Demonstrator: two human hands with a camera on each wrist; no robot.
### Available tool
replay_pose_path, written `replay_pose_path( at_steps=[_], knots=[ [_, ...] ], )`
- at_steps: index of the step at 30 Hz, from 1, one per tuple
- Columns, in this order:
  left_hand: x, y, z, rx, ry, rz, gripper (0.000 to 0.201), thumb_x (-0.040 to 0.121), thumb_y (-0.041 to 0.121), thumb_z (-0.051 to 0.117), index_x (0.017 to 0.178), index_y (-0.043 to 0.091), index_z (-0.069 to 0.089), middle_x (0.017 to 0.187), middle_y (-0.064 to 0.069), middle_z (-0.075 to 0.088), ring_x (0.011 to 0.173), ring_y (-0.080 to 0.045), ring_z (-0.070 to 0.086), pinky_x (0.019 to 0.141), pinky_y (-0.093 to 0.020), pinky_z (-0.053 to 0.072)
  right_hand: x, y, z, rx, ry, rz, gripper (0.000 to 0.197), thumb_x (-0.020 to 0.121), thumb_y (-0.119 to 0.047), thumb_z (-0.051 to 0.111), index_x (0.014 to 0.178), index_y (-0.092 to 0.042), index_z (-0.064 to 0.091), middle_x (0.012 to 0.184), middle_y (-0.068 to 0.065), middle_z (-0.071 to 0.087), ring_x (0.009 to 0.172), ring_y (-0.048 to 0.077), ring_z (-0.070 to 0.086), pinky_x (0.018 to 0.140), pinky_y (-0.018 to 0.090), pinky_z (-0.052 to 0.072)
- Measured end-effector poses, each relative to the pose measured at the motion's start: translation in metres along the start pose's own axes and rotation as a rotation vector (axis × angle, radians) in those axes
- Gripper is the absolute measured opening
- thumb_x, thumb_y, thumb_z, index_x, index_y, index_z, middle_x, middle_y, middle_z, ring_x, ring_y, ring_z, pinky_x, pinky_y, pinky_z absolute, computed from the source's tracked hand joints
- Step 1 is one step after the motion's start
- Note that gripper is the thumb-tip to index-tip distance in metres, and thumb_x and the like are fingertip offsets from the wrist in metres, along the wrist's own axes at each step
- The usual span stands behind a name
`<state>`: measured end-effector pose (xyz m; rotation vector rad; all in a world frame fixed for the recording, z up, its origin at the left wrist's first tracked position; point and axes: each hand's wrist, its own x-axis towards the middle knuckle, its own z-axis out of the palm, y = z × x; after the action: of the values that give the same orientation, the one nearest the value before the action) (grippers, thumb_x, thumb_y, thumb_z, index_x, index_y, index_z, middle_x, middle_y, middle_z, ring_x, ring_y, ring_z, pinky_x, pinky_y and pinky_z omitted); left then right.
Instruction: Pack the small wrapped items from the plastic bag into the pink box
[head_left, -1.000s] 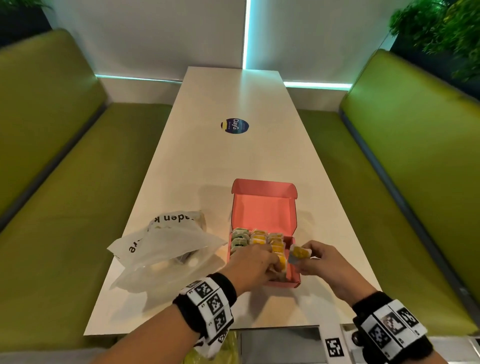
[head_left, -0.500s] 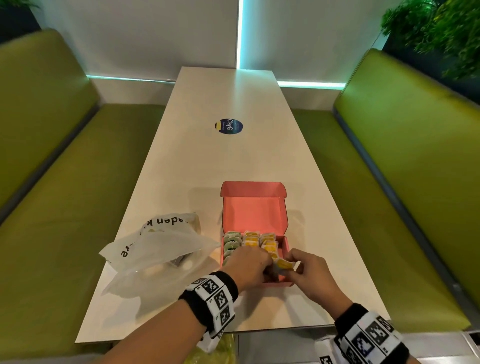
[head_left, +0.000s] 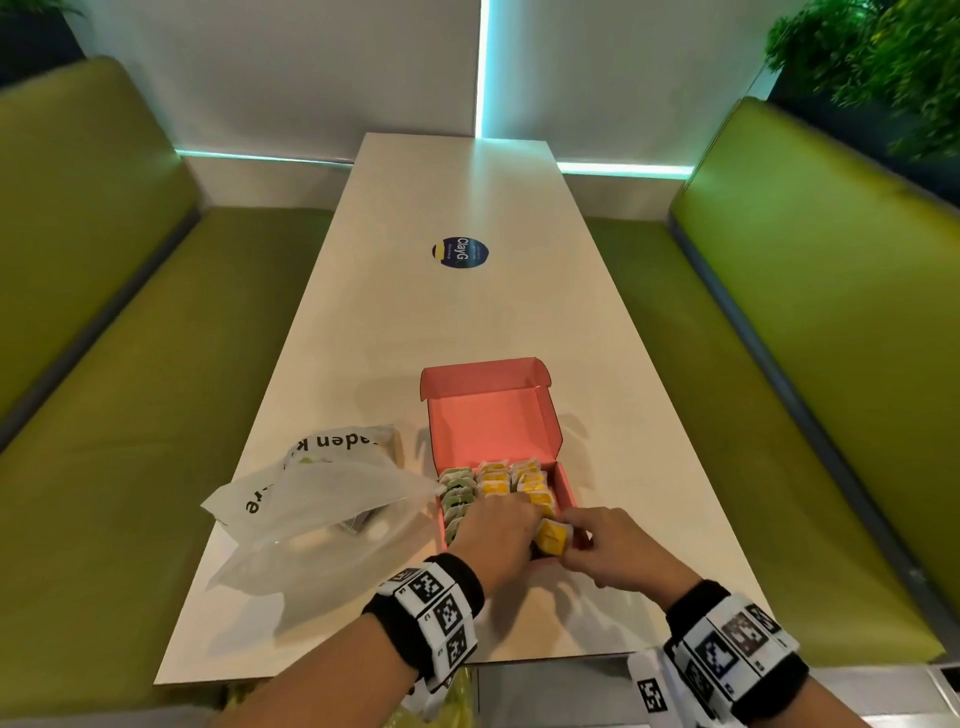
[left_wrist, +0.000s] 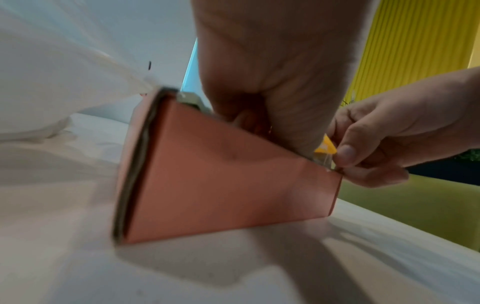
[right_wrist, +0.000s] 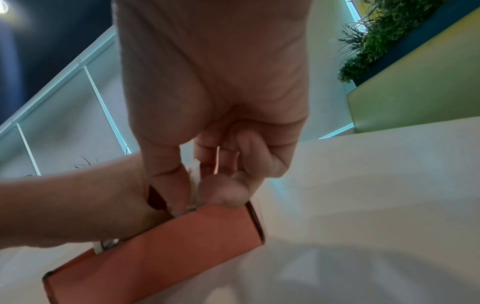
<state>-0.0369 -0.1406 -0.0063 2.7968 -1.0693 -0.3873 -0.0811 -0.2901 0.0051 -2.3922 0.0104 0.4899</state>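
Note:
The pink box lies open on the white table, lid flat behind it. Inside are a row of green wrapped items and rows of yellow wrapped items. My right hand pinches a yellow wrapped item by its wrapper at the box's near right corner, also seen in the right wrist view. My left hand reaches into the near part of the box and presses on the packed items; its fingertips are hidden. The plastic bag lies crumpled left of the box.
A round dark sticker sits mid-table beyond the box. Green benches run along both sides of the table, with plants at the back right. The table's near edge is just below my wrists.
My right hand lowered the yellow item from above the box's right wall into the near right corner. My left hand stayed in the box.

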Motion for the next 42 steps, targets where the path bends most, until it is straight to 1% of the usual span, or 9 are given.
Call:
replay_pose_path(
  at_steps=[6, 9, 12, 14, 18, 21, 30, 38, 42],
  knots=[
    [-0.001, -0.001, -0.003, -0.070, -0.017, -0.001, 0.029, 0.089, 0.029, 0.052, 0.105, 0.007, 0.063, 0.108, -0.013, 0.058, 0.097, -0.032, 0.059, 0.067, -0.035, 0.040, 0.000, -0.005, -0.008, 0.012, -0.120, 0.018, 0.013, 0.076, -0.019, 0.061, 0.084, -0.009, 0.065, 0.069, 0.002, 0.059, 0.045, 0.014, 0.057, 0.056, 0.027, 0.046],
    [-0.002, -0.003, -0.006, -0.151, -0.007, -0.008, 0.027, 0.087, 0.029, 0.053, 0.100, 0.009, 0.065, 0.104, -0.013, 0.059, 0.095, -0.032, 0.059, 0.072, -0.038, 0.046, 0.002, -0.006, -0.009, -0.036, -0.114, 0.007, 0.023, 0.087, -0.035, 0.057, 0.083, -0.015, 0.066, 0.065, -0.004, 0.058, 0.042, 0.012, 0.056, 0.066, 0.032, 0.048],
    [-0.001, -0.007, -0.008, -0.213, 0.014, -0.038, 0.021, 0.085, 0.020, 0.051, 0.094, 0.009, 0.066, 0.103, -0.012, 0.060, 0.096, -0.031, 0.058, 0.078, -0.040, 0.050, 0.005, -0.006, -0.007, -0.134, -0.108, 0.004, 0.020, 0.090, -0.033, 0.053, 0.080, -0.020, 0.065, 0.060, -0.006, 0.055, 0.046, 0.016, 0.058, 0.066, 0.031, 0.046],
    [0.000, -0.009, -0.009, -0.227, 0.045, -0.050, 0.022, 0.084, 0.016, 0.050, 0.099, 0.010, 0.066, 0.107, -0.011, 0.059, 0.098, -0.031, 0.057, 0.078, -0.038, 0.048, 0.006, -0.007, -0.006, -0.190, -0.124, 0.010, 0.022, 0.090, -0.026, 0.052, 0.068, -0.026, 0.057, 0.059, -0.007, 0.052, 0.047, 0.017, 0.057, 0.065, 0.030, 0.045],
    [0.003, -0.008, -0.006, -0.204, 0.141, -0.064, 0.030, 0.088, 0.015, 0.048, 0.119, 0.014, 0.052, 0.119, -0.008, 0.050, 0.103, -0.031, 0.054, 0.071, -0.036, 0.041, 0.008, -0.008, -0.007, -0.281, -0.195, 0.015, 0.023, 0.091, -0.020, 0.046, 0.070, -0.028, 0.052, 0.063, -0.008, 0.050, 0.045, 0.014, 0.057, 0.071, 0.033, 0.047],
    [0.005, -0.008, -0.003, -0.117, 0.127, -0.059, 0.042, 0.087, 0.016, 0.052, 0.128, 0.014, 0.045, 0.125, -0.010, 0.045, 0.111, -0.030, 0.049, 0.077, -0.037, 0.042, 0.009, -0.010, -0.008, -0.307, -0.207, 0.016, 0.033, 0.091, -0.018, 0.046, 0.061, -0.030, 0.043, 0.064, -0.008, 0.048, 0.043, 0.014, 0.055, 0.069, 0.034, 0.046],
    [0.011, -0.004, -0.005, 0.012, 0.203, -0.109, 0.057, 0.082, 0.032, 0.062, 0.130, 0.010, 0.041, 0.124, -0.012, 0.042, 0.104, -0.031, 0.046, 0.076, -0.039, 0.043, 0.010, -0.008, -0.005, -0.306, -0.213, 0.010, 0.017, 0.092, -0.020, 0.045, 0.095, -0.019, 0.061, 0.073, -0.003, 0.055, 0.043, 0.012, 0.053, 0.073, 0.033, 0.050],
    [0.015, -0.005, 0.000, -0.036, 0.246, -0.056, 0.042, 0.080, 0.027, 0.062, 0.118, 0.014, 0.049, 0.121, -0.009, 0.051, 0.110, -0.030, 0.043, 0.083, -0.041, 0.035, 0.008, -0.012, -0.006, -0.331, -0.217, 0.026, 0.026, 0.092, -0.020, 0.044, 0.067, -0.029, 0.047, 0.065, -0.007, 0.051, 0.043, 0.013, 0.055, 0.066, 0.031, 0.046],
    [0.020, -0.007, 0.001, -0.030, 0.216, -0.071, 0.046, 0.083, 0.029, 0.059, 0.124, 0.017, 0.040, 0.122, -0.004, 0.054, 0.113, -0.026, 0.039, 0.086, -0.039, 0.031, 0.006, -0.013, -0.006, -0.321, -0.207, 0.024, 0.014, 0.092, -0.020, 0.044, 0.082, -0.026, 0.052, 0.074, -0.001, 0.058, 0.048, 0.018, 0.059, 0.068, 0.033, 0.049]
  ],
)
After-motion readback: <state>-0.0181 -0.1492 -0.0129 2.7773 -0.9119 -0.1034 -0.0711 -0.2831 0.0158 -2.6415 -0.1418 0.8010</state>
